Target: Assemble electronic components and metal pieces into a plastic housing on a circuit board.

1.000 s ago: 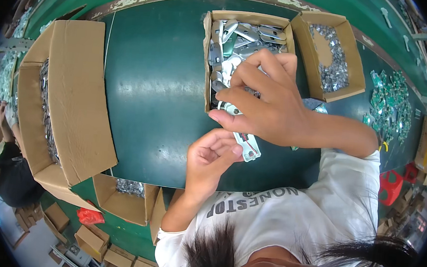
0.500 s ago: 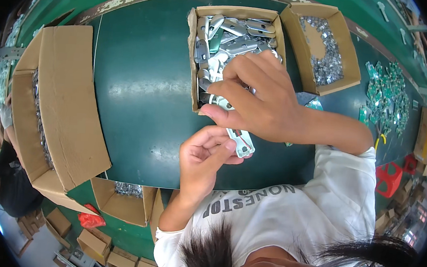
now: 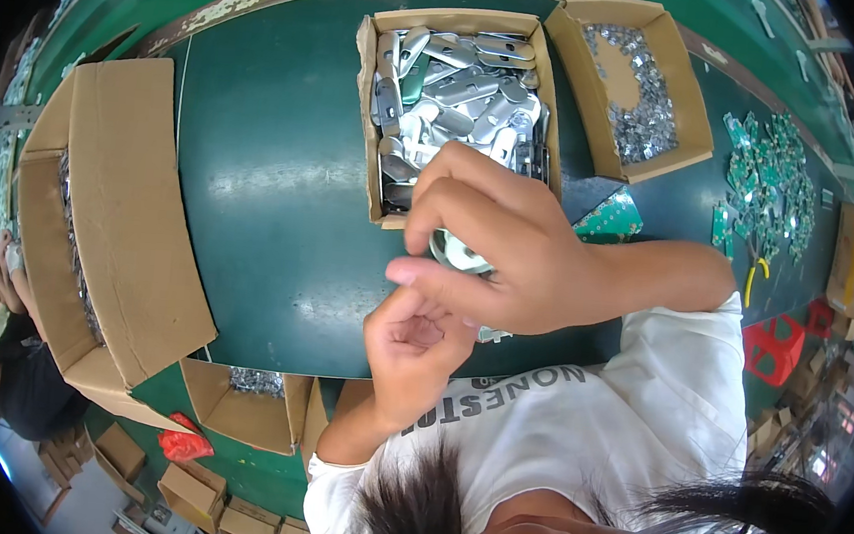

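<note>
My left hand (image 3: pixel 418 352) is closed on a pale plastic casing (image 3: pixel 463 257) in front of my chest. The casing's rounded end shows beneath my right hand (image 3: pixel 509 248), and a small piece of its lower end appears beside my left fingers; the middle is covered. My right hand arches over it with fingers curled and thumb close to the index finger. Whatever those fingers pinch is hidden. Just beyond lies a cardboard box (image 3: pixel 366 127) filled with silver, white and dark elongated shell pieces (image 3: pixel 466 89).
A second carton (image 3: pixel 696 158) holds small clear or metallic parts. Right of it lie a heap of green circuit boards (image 3: pixel 770 184) and yellow-handled pliers (image 3: pixel 757 278). One green board (image 3: pixel 612 216) rests near my right wrist. A large carton (image 3: pixel 134 224) stands left; a red stool (image 3: pixel 773 353) is at right.
My right hand has come down toward me, away from the box of shells, and now covers most of the casing. My left hand has shifted slightly nearer my chest with it.
</note>
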Demonstrator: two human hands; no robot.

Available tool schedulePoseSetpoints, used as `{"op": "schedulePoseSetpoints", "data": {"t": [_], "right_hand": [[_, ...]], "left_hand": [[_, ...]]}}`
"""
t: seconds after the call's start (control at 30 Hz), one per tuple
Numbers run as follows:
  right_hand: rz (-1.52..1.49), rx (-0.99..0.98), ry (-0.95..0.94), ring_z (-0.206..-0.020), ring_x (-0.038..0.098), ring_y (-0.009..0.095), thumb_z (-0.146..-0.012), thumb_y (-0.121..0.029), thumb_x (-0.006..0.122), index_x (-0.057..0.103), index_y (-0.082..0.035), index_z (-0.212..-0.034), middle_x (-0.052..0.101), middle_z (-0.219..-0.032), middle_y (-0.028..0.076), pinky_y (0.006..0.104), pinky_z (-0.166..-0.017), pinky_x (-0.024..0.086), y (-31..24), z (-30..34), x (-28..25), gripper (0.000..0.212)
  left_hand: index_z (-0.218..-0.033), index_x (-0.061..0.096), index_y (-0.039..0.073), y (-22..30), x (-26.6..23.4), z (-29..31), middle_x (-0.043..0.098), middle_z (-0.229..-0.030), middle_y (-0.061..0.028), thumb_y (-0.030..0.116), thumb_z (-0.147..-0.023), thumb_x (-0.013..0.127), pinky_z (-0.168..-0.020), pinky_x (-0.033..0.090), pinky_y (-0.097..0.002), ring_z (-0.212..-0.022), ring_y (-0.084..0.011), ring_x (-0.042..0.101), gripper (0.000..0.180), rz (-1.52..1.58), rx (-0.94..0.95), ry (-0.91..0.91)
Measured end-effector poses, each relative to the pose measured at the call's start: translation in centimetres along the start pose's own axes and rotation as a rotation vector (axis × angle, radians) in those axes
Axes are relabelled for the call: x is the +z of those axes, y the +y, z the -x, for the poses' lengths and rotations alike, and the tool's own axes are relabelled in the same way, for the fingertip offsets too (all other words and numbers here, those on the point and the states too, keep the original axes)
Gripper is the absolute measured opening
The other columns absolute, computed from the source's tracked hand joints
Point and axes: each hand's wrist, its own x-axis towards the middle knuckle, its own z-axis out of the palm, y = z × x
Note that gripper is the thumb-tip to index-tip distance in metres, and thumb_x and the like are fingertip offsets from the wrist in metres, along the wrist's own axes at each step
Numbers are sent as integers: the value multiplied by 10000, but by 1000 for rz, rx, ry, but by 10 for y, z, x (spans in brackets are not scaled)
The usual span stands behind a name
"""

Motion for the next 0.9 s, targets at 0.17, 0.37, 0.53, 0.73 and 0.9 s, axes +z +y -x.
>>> {"op": "schedulePoseSetpoints", "data": {"t": [0.17,0.37,0.53,0.73,0.9], "right_hand": [[4,-104,126,-693,521,206,-729,-2,716,536,11,-811,522,-844,131,282,-574,428,12,2,4,199],[-24,-96,163,-729,519,204,-770,-4,675,530,8,-834,517,-877,130,292,-622,433,20,8,3,159],[-1,-128,227,-745,518,202,-796,-5,649,532,6,-848,520,-899,124,292,-647,430,27,11,-3,129],[111,-142,263,-747,525,194,-773,-4,676,545,-2,-830,519,-900,123,278,-620,435,17,12,-9,143],[149,-123,238,-744,522,194,-785,-6,667,538,-3,-829,517,-888,117,276,-627,433,17,14,-9,137]], "left_hand": [[-1050,543,-69,-1,7,-4,605,-874,-55,-46,-860,580,-672,494,-223,-792,-83,578,194,-69,91,78],[-1039,543,-67,-4,8,-4,609,-880,-68,-38,-865,577,-564,503,-192,-769,-64,579,180,-99,44,16],[-1093,531,-77,-1,8,-15,621,-922,-84,-58,-851,591,-643,536,-214,-772,-84,596,251,-128,-57,-34],[-1247,460,-78,-5,4,-9,628,-1053,-146,-131,-794,624,-829,518,-277,-944,-167,623,485,-91,-79,-115],[-1269,437,-77,-4,6,-5,636,-1043,-160,-140,-785,627,-820,527,-288,-961,-181,628,524,-267,6,-140]]}}
